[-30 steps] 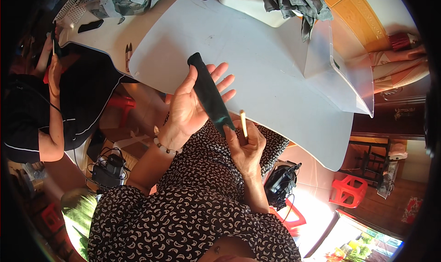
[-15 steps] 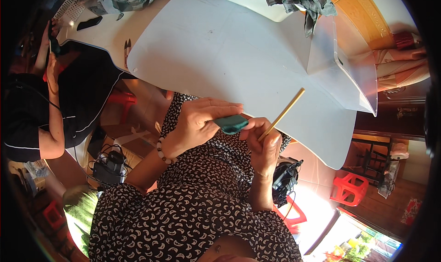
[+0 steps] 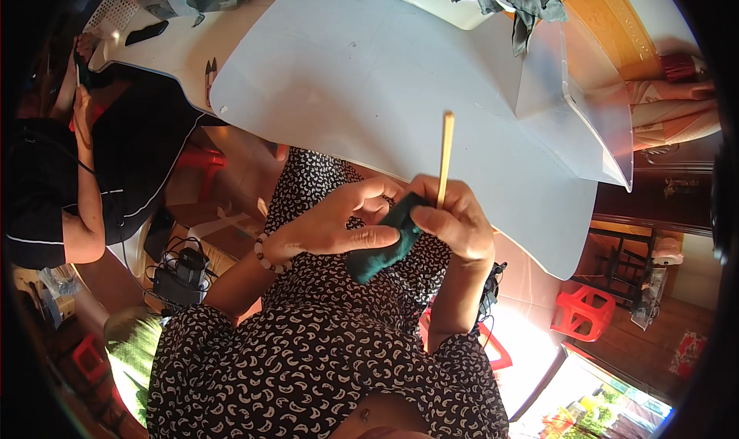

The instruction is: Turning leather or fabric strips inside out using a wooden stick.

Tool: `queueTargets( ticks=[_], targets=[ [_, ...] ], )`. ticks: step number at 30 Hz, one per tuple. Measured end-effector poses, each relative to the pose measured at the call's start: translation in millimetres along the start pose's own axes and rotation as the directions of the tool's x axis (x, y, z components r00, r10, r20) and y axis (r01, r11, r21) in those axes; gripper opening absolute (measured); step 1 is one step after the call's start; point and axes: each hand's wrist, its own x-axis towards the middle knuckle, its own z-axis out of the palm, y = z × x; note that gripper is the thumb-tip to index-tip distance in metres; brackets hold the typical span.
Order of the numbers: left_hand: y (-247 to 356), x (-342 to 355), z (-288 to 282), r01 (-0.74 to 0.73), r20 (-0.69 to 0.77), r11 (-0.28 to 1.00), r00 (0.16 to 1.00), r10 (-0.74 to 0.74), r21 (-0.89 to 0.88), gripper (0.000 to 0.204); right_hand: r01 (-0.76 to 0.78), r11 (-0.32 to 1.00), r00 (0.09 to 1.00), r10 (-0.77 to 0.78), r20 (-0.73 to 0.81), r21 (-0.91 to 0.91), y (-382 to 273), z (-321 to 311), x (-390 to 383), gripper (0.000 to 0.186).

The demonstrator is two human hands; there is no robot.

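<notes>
A small dark green piece of fabric (image 3: 379, 259), apparently folded or sewn into a pouch, is held over my lap between both hands. My left hand (image 3: 339, 222), with a beaded bracelet at the wrist, has its thumb pressed on the fabric and its fingers curled behind it. My right hand (image 3: 460, 220) pinches the fabric's upper end. A thin wooden stick (image 3: 446, 150) is also gripped in the right hand, pointing up and away from me. The stick's lower end is hidden by the fingers.
A pale table (image 3: 323, 77) spans the far side. On it stand a clear plastic box (image 3: 581, 108) and crumpled grey cloth (image 3: 508, 4). A black phone (image 3: 146, 33) and dark pointed tools (image 3: 209, 79) lie at left, near a co-worker (image 3: 85, 185). Red stools (image 3: 583, 312) stand around.
The fabric has tilted and turned, its free end now down toward my lap. My right hand has moved up and inward, swinging the stick more upright. My left thumb now presses the fabric.
</notes>
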Motion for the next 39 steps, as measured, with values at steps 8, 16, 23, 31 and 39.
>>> queueTargets(
  ticks=[8,16,23,31,39],
  targets=[
    [12,2,-1,0.270,0.062,0.848,0.960,-0.272,-0.456,0.038,0.100,0.950,0.933,-0.193,-0.303,-0.296,-3,3,32,0.017],
    [4,13,-7,-0.208,-0.342,0.594,0.932,-0.122,-0.778,0.055,0.139,0.962,0.854,-0.237,-0.463,-0.236,15,10,0,0.039],
    [3,14,2,-0.269,-0.347,0.726,0.937,0.045,-0.633,0.069,0.096,0.977,0.890,-0.169,-0.423,-0.188,31,39,-23,0.043],
    [-2,14,0,-0.340,-0.330,0.741,0.929,0.169,-0.579,0.067,-0.020,0.833,0.852,-0.275,-0.446,-0.552,41,33,-39,0.025],
    [-9,15,0,-0.330,-0.301,0.754,0.936,0.183,-0.568,0.066,-0.053,0.779,0.841,-0.303,-0.449,-0.625,39,35,-40,0.020]
  ],
)
